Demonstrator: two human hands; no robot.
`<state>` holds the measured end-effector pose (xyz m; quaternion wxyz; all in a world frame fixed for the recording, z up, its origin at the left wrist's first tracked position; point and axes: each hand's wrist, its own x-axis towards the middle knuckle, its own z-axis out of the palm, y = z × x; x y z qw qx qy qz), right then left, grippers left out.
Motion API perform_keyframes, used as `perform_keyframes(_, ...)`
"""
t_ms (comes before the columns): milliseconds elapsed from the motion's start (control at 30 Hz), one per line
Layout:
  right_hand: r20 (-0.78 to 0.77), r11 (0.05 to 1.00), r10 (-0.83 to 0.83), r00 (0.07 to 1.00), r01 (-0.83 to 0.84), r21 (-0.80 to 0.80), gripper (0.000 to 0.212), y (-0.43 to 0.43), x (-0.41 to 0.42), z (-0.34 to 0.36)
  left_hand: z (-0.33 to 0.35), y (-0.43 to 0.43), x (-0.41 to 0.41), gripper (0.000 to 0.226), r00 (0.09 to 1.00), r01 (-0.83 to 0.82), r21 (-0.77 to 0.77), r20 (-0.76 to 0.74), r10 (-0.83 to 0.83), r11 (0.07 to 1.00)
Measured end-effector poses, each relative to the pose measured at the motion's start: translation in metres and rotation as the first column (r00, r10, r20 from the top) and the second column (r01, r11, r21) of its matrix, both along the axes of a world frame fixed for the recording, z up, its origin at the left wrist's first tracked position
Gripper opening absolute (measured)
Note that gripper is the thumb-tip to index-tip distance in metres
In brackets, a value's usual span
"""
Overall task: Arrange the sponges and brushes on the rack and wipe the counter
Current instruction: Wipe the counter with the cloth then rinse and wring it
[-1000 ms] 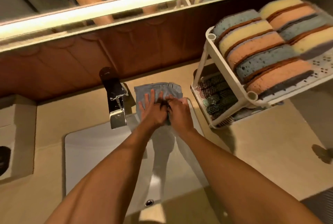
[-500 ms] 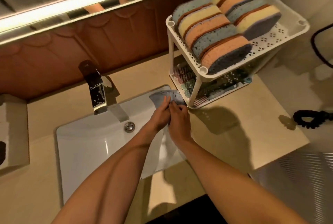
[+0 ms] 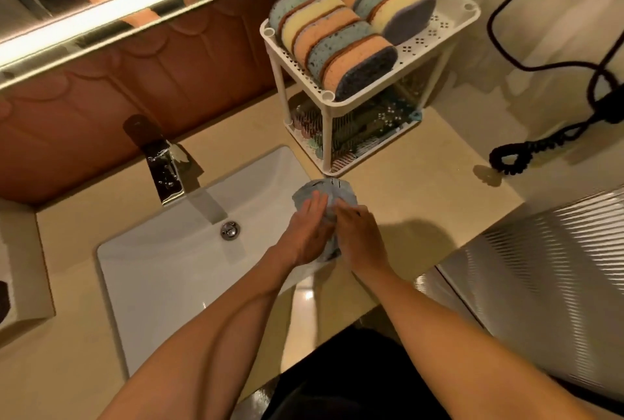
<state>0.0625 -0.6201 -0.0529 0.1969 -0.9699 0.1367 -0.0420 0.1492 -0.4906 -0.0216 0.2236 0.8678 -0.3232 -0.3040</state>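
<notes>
A bunched blue-grey cloth [image 3: 341, 191] lies on the beige surface [image 3: 422, 203] right at the right-hand rim of the white sink [image 3: 162, 271], partly overhanging that rim. Both hands are together on it, side by side. The left hand [image 3: 305, 234] lies on the sink-side part of the cloth with its fingers straight and pressed flat. The right hand [image 3: 359, 237] covers the part farther from the sink, its fingers also laid forward onto the fabric. A fold of cloth shows in the narrow gap between the two hands, and the thumbs are hidden. Behind the cloth, beyond the sink's back right corner, stands a white two-tier rack [image 3: 327, 95]. Its front foot is just beside the cloth's far edge. The top tier holds two rows of sponges [image 3: 337, 38] standing on edge in blue, yellow and orange. The brushes [image 3: 364, 129] fill the lower tier, dim behind the perforated sides. At the back rim of the sink rises a chrome faucet [image 3: 165, 170], with the round drain plug [image 3: 230, 230] in the basin in front of it. Well to the right of the sink, past the rack, a black coiled cord [image 3: 526, 153] rests on the surface.
</notes>
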Motion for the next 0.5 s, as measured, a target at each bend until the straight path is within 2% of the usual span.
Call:
perform_keyframes(67, 0.014, 0.995, -0.101, 0.995, 0.1, 0.028, 0.051, -0.003, -0.01, 0.005, 0.001, -0.006, -0.011, 0.066, 0.999, 0.028, -0.012, 0.037, -0.027, 1.0)
perform_keyframes(200, 0.099, 0.995, -0.084, 0.992, 0.078, 0.066, 0.053, -0.002, -0.021, 0.007, -0.005, -0.015, -0.027, 0.073, 0.988, 0.057, 0.043, 0.144, -0.063, 0.997)
perform_keyframes(333, -0.036, 0.978, -0.159, 0.987, 0.162, 0.132, 0.055, -0.006, -0.016, 0.016, -0.009, -0.003, -0.03, 0.072, 0.978, 0.086, 0.149, 0.175, -0.112, 0.985)
perform_keyframes(500, -0.081, 0.976, -0.19, 0.978, 0.197, 0.09, 0.055, -0.032, -0.017, 0.02, -0.004, -0.006, -0.023, 0.066, 0.966, 0.171, 0.135, 0.171, -0.193, 0.976)
